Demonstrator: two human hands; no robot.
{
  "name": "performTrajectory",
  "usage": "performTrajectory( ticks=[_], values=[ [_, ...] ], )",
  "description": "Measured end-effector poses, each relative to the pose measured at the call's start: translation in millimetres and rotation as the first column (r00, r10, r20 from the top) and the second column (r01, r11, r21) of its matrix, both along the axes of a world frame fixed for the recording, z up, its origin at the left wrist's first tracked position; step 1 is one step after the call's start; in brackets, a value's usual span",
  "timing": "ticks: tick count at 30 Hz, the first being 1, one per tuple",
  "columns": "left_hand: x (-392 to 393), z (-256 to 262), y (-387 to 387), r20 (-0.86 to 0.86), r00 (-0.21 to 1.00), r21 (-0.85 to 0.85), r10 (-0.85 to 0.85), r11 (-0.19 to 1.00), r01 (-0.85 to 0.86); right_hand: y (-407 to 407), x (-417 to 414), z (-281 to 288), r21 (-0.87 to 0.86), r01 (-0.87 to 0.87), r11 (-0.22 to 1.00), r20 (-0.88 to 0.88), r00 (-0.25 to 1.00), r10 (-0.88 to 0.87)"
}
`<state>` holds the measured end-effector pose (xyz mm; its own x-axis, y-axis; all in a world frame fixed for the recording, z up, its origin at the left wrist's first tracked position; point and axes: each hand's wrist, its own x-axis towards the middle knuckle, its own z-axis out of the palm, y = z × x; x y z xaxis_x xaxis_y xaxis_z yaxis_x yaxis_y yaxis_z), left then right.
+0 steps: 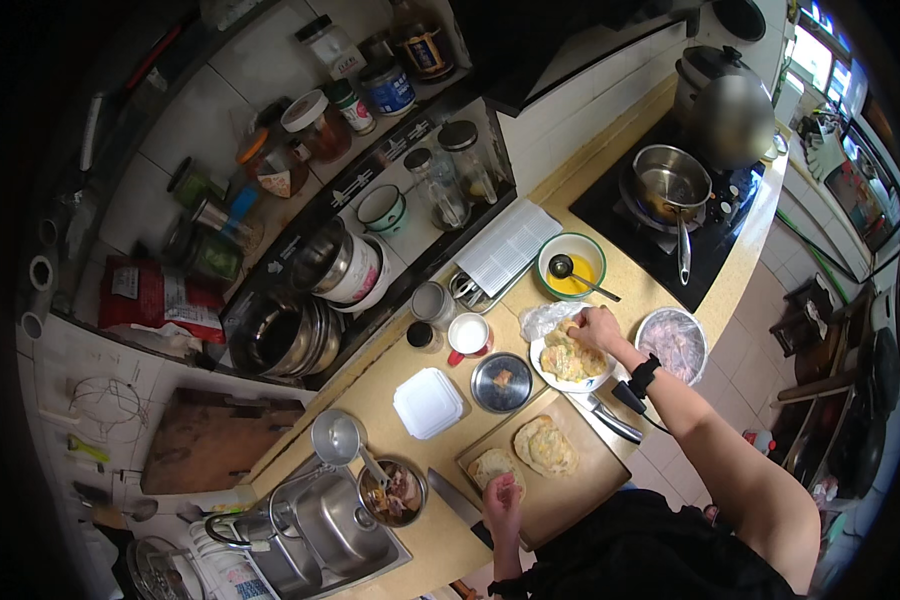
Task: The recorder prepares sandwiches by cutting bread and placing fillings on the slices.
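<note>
My right hand (598, 328) reaches over a white plate (579, 385) and pinches the edge of a yellowish fried egg piece (562, 334). More egg pieces (572, 361) lie on that plate. My left hand (502, 501) is held with curled fingers at the near edge of a round bread piece (491, 466); whether it grips the bread is hidden. Beside that bread, a larger bread round (544, 444) topped with egg rests on the wooden cutting board (570, 495). A knife with a metal handle (616, 420) lies between plate and board.
A bowl of yellow liquid (570, 255) holds a ladle (562, 266). On the cooktop (615, 202) stands a saucepan (671, 180). A plastic-covered bowl (673, 345) sits at the counter edge. A cleaver (454, 496), a bowl of scraps (397, 499) and the sink (345, 532) are leftward.
</note>
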<state>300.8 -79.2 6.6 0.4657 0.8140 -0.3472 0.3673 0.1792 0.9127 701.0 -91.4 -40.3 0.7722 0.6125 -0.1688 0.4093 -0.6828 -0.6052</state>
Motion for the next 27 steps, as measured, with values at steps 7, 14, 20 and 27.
performTrajectory(
  ticks=[7, 14, 20, 27],
  values=[
    [1, 1, 3, 0.035, 0.999, -0.009, 0.017, 1.000, -0.017, -36, -2, -4, 0.166, 0.169, 0.972, 0.106, 0.977, -0.188],
    [6, 8, -1, 0.025, 0.999, -0.043, 0.039, 0.998, -0.038, -83, -3, 13, 0.348, 0.332, 0.877, -0.375, 0.907, -0.194],
    [1, 17, 10, 0.090, 0.989, -0.024, 0.119, 0.993, -0.117, -91, -45, 59, 0.421, 0.244, 0.874, -0.698, 0.703, 0.140],
    [-52, 7, 21, 0.071, 0.951, -0.004, 0.301, 0.954, -0.301, -35, -143, 66, 0.373, -0.484, 0.792, -0.485, 0.626, 0.611]
  ],
)
